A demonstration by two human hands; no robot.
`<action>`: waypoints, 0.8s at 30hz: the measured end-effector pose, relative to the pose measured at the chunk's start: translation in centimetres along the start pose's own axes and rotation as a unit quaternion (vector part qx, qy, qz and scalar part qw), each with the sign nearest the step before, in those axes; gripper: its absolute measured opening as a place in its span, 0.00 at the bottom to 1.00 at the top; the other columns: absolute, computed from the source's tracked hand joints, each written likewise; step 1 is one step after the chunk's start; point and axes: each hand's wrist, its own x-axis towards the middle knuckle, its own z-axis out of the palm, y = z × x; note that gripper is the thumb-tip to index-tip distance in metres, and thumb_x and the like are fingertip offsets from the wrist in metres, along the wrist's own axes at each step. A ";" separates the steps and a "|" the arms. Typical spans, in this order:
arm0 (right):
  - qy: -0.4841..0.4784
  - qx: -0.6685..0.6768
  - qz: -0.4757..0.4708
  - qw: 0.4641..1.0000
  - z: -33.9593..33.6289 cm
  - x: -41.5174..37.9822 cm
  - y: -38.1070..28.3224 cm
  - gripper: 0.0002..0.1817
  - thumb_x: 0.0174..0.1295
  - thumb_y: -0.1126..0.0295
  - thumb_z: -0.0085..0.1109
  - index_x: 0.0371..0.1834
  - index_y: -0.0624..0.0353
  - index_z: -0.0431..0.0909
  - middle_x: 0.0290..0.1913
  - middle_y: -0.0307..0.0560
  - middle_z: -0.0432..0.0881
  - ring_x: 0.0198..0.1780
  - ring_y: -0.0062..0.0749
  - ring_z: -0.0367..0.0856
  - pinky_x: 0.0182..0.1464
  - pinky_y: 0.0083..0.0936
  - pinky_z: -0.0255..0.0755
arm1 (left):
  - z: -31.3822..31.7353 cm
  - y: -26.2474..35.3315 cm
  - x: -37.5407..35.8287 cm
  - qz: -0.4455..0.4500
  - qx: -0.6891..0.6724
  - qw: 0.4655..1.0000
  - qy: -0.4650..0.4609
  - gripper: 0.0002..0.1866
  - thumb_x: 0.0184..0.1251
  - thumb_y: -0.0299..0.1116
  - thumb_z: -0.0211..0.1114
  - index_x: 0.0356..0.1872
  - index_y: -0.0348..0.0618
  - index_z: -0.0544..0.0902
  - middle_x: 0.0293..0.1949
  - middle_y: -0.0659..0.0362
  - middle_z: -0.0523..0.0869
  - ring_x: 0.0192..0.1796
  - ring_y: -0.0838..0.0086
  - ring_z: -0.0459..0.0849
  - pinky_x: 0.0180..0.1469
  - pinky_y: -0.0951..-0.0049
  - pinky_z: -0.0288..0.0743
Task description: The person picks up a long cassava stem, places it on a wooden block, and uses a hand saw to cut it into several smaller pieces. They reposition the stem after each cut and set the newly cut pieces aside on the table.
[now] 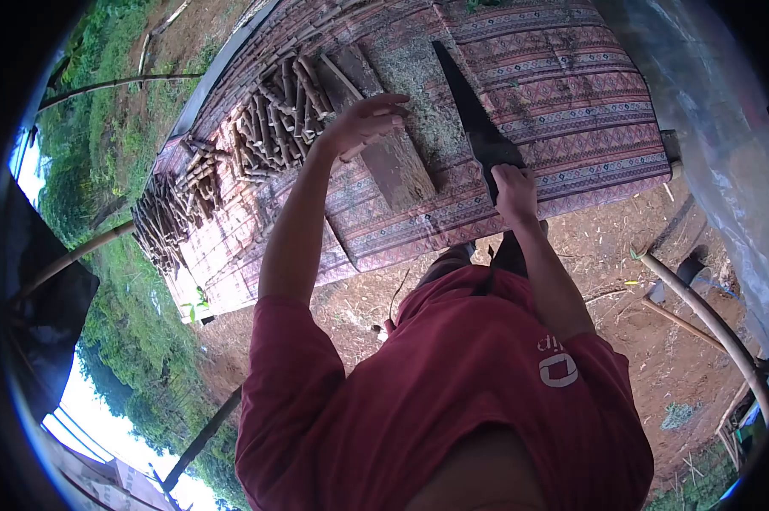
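My right hand (514, 194) grips the handle of a handsaw (468, 102), its dark blade pointing away across the patterned cloth. To the left, my left hand (365, 125) hovers over a wooden board (393, 168), fingers loosely bent and apart, with nothing visible in them. A thin pale stick (340, 77) lies along the board's far part. Sawdust (431, 106) is scattered between the board and the saw. Left of my left hand, many short cut sticks (274, 119) lie in a pile.
The table (571, 111) is covered with a striped, patterned cloth. More bundled sticks (167, 209) lie at its far left end. Clear plastic sheeting (708, 111) hangs at the right. A leaning pole (712, 319) stands over the bare soil on the right.
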 end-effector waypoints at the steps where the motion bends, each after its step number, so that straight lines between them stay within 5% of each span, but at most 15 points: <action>1: -0.002 -0.001 0.001 1.000 0.0 0.0 0.0 0.13 0.56 0.74 0.58 0.45 0.50 0.76 0.37 0.37 0.78 0.44 0.34 0.81 0.51 0.37 0.69 | -0.6 0.2 -0.1 -0.013 -0.018 1.000 -0.018 0.32 0.74 0.41 0.69 0.75 0.43 0.71 0.61 0.52 0.86 0.63 0.66 0.84 0.64 0.66 0.78; 5: -0.026 -0.018 0.012 0.999 0.5 0.0 0.1 0.14 0.55 0.74 0.58 0.45 0.50 0.75 0.37 0.37 0.78 0.44 0.34 0.80 0.51 0.38 0.69 | -1.3 2.2 -0.4 -0.023 -0.119 0.990 -0.065 0.33 0.74 0.44 0.68 0.74 0.39 0.73 0.60 0.51 0.87 0.60 0.64 0.86 0.63 0.69 0.79; 9: -0.033 -0.021 0.012 0.999 0.4 0.0 0.1 0.15 0.54 0.75 0.58 0.46 0.50 0.75 0.37 0.37 0.78 0.44 0.33 0.81 0.50 0.37 0.68 | -2.3 1.4 -0.2 -0.045 -0.225 0.969 -0.096 0.32 0.74 0.47 0.67 0.71 0.36 0.75 0.55 0.52 0.89 0.48 0.70 0.88 0.50 0.74 0.82; 18: -0.043 -0.015 0.015 0.999 0.2 0.2 0.0 0.16 0.53 0.76 0.57 0.47 0.52 0.76 0.38 0.39 0.77 0.45 0.34 0.80 0.51 0.37 0.68 | -1.7 3.3 0.1 -0.089 -0.247 0.957 -0.127 0.31 0.73 0.46 0.69 0.67 0.33 0.77 0.50 0.50 0.90 0.41 0.71 0.88 0.43 0.75 0.80; 21: -0.039 -0.020 0.013 0.999 0.3 0.1 0.0 0.16 0.53 0.75 0.58 0.47 0.52 0.76 0.38 0.38 0.77 0.44 0.34 0.80 0.51 0.37 0.68 | -2.7 1.6 1.2 -0.054 -0.187 0.969 -0.154 0.34 0.72 0.50 0.69 0.66 0.32 0.77 0.48 0.50 0.91 0.43 0.70 0.90 0.43 0.74 0.81; 24: -0.040 -0.030 0.010 0.999 0.2 0.1 0.0 0.15 0.55 0.74 0.57 0.47 0.50 0.76 0.37 0.36 0.77 0.43 0.32 0.81 0.51 0.36 0.67 | -1.8 2.6 2.6 -0.032 0.038 0.995 -0.083 0.28 0.72 0.42 0.71 0.65 0.35 0.78 0.47 0.50 0.91 0.44 0.72 0.90 0.43 0.74 0.80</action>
